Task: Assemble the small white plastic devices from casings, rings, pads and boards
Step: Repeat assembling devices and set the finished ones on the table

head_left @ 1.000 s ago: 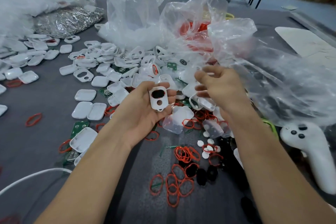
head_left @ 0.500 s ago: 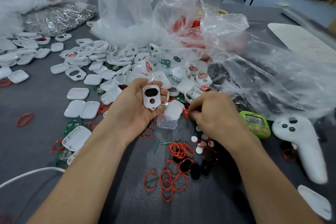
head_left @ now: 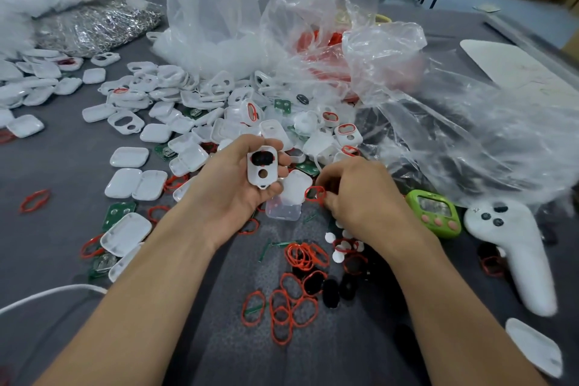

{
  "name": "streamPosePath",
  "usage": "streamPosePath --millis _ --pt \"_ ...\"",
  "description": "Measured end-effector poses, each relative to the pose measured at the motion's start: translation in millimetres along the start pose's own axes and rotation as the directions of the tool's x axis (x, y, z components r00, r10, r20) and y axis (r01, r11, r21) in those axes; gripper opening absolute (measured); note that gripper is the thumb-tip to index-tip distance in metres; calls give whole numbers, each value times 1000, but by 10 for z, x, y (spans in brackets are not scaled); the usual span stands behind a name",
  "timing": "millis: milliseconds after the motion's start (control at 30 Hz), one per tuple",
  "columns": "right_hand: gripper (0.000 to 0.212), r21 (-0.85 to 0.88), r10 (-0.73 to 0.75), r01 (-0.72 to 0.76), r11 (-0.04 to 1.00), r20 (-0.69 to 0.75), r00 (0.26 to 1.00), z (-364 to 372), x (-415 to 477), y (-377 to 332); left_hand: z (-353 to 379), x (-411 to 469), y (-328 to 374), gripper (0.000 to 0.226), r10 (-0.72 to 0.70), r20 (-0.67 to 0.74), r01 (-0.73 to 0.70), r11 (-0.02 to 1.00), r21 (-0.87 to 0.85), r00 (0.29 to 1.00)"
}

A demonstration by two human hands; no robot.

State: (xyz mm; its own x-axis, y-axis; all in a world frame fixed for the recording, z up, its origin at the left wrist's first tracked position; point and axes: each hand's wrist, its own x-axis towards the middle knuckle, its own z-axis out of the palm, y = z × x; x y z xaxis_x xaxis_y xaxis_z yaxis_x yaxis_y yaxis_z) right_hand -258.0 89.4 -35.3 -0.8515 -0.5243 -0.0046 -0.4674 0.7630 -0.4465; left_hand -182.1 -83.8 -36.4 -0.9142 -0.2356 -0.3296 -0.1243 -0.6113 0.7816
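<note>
Head view: I see the left hand [head_left: 233,189] curled round a white casing [head_left: 262,171], holding it upright above the grey table [head_left: 62,172], its upper opening dark. The right hand [head_left: 365,200] pinches a red ring [head_left: 315,193] in its fingertips, near the casing and apart from it. Loose rings [head_left: 291,304] lie nearer me, and a heap of casings [head_left: 194,110] lies beyond.

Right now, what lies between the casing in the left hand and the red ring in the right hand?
In the head view, a loose white shell and a small clear box lie between the casing and red ring.
</note>
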Motion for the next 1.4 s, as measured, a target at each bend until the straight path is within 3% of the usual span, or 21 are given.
streamPosePath --millis 167,333,467,633,833,933,1033,1100,1200,1400 --pt "17 -100 -61 63 993 23 998 20 -53 -12 -6 6 -10 19 11 1 -11 1000 13 1000" --pt "13 -57 -94 92 994 -21 995 28 -101 -56 -5 9 -14 17 10 16 -11 1000 24 1000" --pt "5 24 -74 72 997 70 995 1 -103 -78 -10 6 -13 16 16 25 -17 999 35 1000" --pt "15 162 -30 4 987 159 987 -151 -122 -40 -21 10 -4 18 23 20 -24 999 33 1000" --pt "20 95 24 -20 995 -50 998 -172 -106 -21 -17 17 -10 16 23 27 -24 999 34 999" --pt "36 52 47 -41 998 -133 990 -90 -120 -63 -18 23 -8 16 28 27 -29 999 40 999" --pt "32 50 -51 63 997 -214 975 -67 -129 -98 -20 24 -5 16 31 21 -32 999 40 999" --pt "21 76 -117 128 989 -134 984 -73 -147 -119 -12 18 -4 16 30 23 -31 999 39 999" --pt "19 35 -78 77 996 45 996 -28 -156 -153 -15 16 -6 16 34 18 -35 999 39 999" --pt "20 -17 -51 52 999 60 997 34 -110 -161 3 -2 2 15 34 31 -35 999 41 999"
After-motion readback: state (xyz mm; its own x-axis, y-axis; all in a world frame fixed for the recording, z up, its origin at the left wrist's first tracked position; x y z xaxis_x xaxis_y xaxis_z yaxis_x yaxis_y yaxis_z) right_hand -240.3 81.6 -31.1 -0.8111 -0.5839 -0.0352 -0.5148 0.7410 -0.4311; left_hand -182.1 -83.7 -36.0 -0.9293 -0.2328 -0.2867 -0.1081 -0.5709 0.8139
